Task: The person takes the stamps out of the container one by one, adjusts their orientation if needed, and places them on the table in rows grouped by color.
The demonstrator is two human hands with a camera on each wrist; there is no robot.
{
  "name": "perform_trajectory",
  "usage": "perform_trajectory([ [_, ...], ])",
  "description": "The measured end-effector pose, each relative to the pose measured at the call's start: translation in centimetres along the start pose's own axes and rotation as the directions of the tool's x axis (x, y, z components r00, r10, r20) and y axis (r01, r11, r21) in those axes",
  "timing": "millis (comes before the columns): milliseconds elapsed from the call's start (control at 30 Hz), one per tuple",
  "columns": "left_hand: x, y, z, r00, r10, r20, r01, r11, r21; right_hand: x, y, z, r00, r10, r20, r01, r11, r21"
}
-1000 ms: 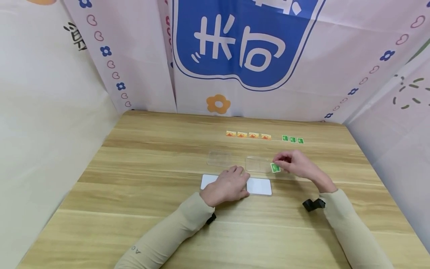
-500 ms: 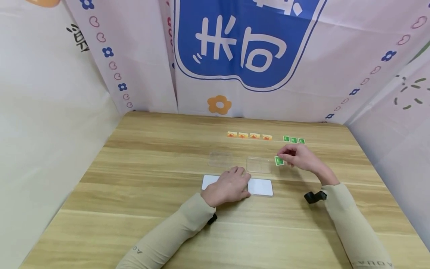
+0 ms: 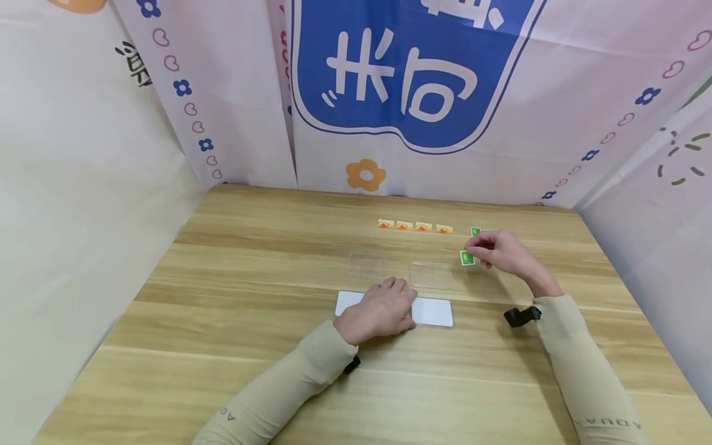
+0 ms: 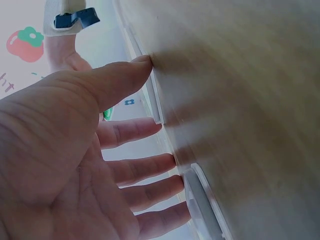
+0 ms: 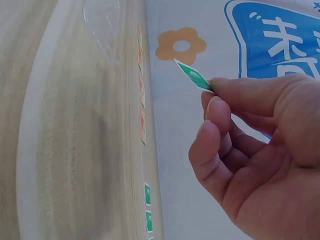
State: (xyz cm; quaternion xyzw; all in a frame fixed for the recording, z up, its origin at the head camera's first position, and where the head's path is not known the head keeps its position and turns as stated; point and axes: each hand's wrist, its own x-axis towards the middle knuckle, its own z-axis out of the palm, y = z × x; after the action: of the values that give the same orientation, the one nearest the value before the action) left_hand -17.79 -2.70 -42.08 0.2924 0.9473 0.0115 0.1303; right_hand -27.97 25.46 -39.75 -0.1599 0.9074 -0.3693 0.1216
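Observation:
My right hand pinches a small green card with a white border between thumb and forefinger; the right wrist view shows the card held up off the table. It is just in front of a row of matching green cards, most of them hidden behind the hand. My left hand rests fingertips down between two white cards in clear cases, the left one partly covered by it and the right one beside its fingers. In the left wrist view its fingers are spread and relaxed.
Two clear plastic pieces, the left one and the right one, lie beyond the white cards. Several orange-and-yellow cards form a row near the back of the wooden table. A printed cloth hangs behind it.
My right hand has moved away from beside the right clear plastic piece, back and slightly right, carrying the green card, and now covers most of the green row. My left hand stays in place.

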Motion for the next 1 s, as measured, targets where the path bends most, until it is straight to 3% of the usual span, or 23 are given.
perform_trajectory([
  [467, 0.0, -0.1, 0.2, 1.000, 0.001, 0.000, -0.001, 1.000, 0.010, 0.7, 0.8, -1.2, 0.999, 0.025, -0.022, -0.023, 0.995, 0.099],
  [1000, 0.1, -0.1, 0.2, 1.000, 0.003, -0.005, -0.003, 1.000, 0.013, 1.5, 2.7, -2.5, 0.993, 0.103, -0.052, -0.096, 0.987, 0.131],
])
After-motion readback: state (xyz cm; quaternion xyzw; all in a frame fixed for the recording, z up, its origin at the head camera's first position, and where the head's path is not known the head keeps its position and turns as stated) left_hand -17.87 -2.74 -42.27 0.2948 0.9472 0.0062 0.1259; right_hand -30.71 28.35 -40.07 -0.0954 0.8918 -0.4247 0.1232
